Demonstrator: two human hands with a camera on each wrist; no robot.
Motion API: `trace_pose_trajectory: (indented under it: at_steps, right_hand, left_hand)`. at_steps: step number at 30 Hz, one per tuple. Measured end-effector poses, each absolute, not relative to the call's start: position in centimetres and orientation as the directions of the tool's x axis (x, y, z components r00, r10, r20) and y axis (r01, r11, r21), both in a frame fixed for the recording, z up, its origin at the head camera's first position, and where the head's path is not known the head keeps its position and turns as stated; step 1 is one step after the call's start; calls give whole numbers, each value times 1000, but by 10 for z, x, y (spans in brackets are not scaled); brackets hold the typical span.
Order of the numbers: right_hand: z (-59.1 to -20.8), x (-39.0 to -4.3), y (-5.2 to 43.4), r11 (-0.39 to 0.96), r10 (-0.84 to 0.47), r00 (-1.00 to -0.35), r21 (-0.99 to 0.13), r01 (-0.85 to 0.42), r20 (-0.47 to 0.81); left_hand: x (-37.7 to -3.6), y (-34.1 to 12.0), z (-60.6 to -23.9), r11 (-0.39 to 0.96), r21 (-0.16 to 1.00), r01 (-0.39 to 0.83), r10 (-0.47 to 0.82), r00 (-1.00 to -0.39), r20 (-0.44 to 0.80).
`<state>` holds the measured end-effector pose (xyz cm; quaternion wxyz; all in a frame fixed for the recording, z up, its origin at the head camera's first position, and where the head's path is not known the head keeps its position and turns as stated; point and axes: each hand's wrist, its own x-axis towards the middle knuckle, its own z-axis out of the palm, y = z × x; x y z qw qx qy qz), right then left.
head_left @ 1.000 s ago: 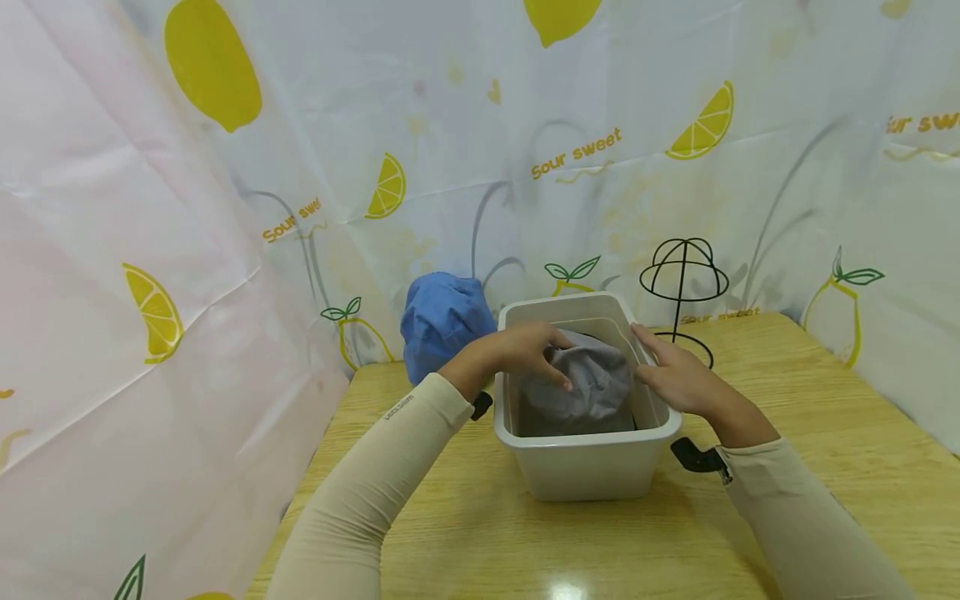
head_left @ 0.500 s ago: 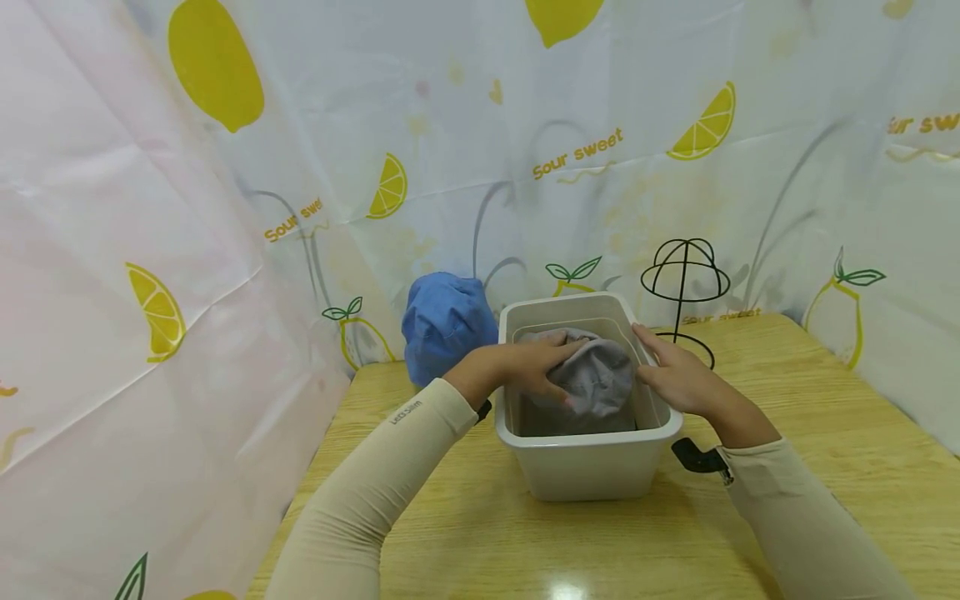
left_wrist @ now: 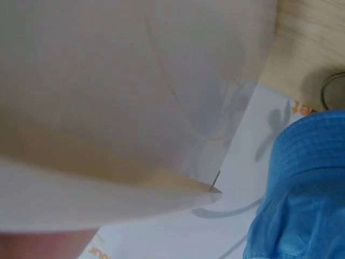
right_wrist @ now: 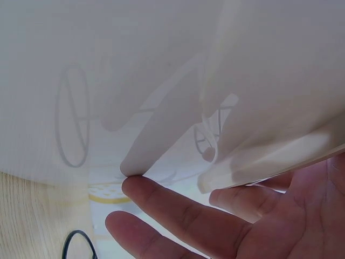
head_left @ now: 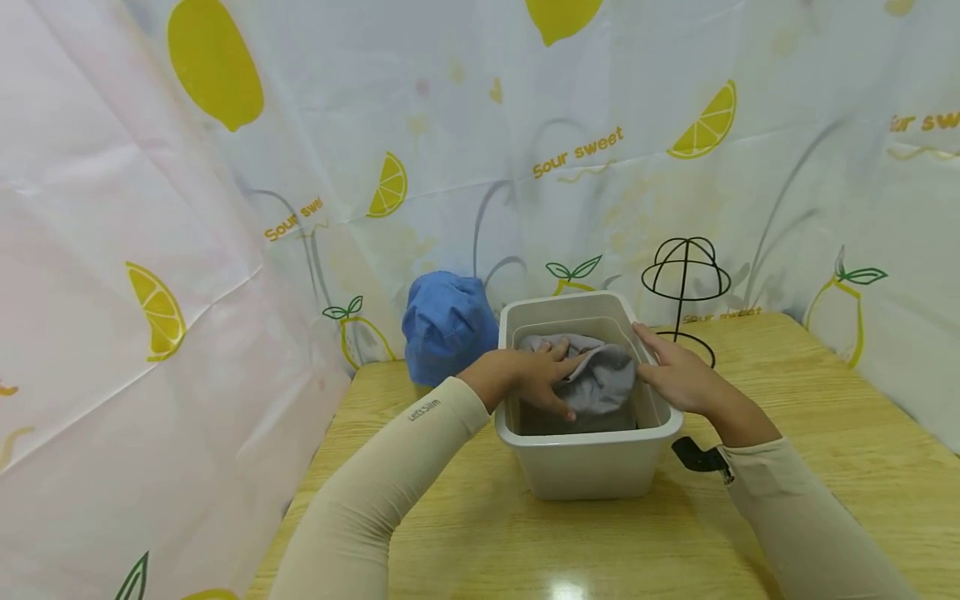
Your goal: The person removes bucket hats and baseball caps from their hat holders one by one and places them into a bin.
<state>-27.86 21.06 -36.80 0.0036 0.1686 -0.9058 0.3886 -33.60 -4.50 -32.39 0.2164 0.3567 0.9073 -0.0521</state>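
A grey cloth hat (head_left: 606, 382) lies crumpled inside a white plastic bin (head_left: 587, 467) on the wooden table. My left hand (head_left: 542, 379) reaches over the bin's left rim and presses down on the hat with its fingers spread and fairly straight. My right hand (head_left: 675, 377) rests flat along the bin's right rim. In the right wrist view its fingers (right_wrist: 178, 216) lie straight against the bin's wall (right_wrist: 161, 81). The left wrist view is filled by the blurred bin wall (left_wrist: 118, 108); the hand itself is hidden there.
A blue hat (head_left: 447, 323) stands behind the bin on the left, also seen as the blue hat (left_wrist: 304, 189) in the left wrist view. A bare black wire hat stand (head_left: 684, 279) is at the back right. Lemon-print curtains (head_left: 225, 208) close off the back and left. The wooden table (head_left: 825, 417) extends to the right.
My left hand has slid down and toward me across the grey hat, pushing it lower into the bin. The right hand has stayed on the rim.
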Motion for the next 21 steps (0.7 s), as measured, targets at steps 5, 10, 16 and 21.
trace_pose_trajectory:
  at_steps: [5,10,16,21]
  right_hand:
    - [-368,-278,211,636,-306,-942,-707,-310,137]
    - [-367,-277,211,634,-309,-942,-711,-306,130]
    - [-366,-276,210,627,-312,-941,-716,-307,131]
    - [-367,-276,210,625,-311,-941,-718,-305,129]
  left_hand:
    - [-336,-41,-332,739,-44,672,594,-681,-427]
    - [-334,-39,-334,747,-89,659,563,-697,-444]
    - [-332,-37,-333,755,-85,650,546,-696,-467]
    - [-333,-36,-331,770,-43,637,535,-681,-500]
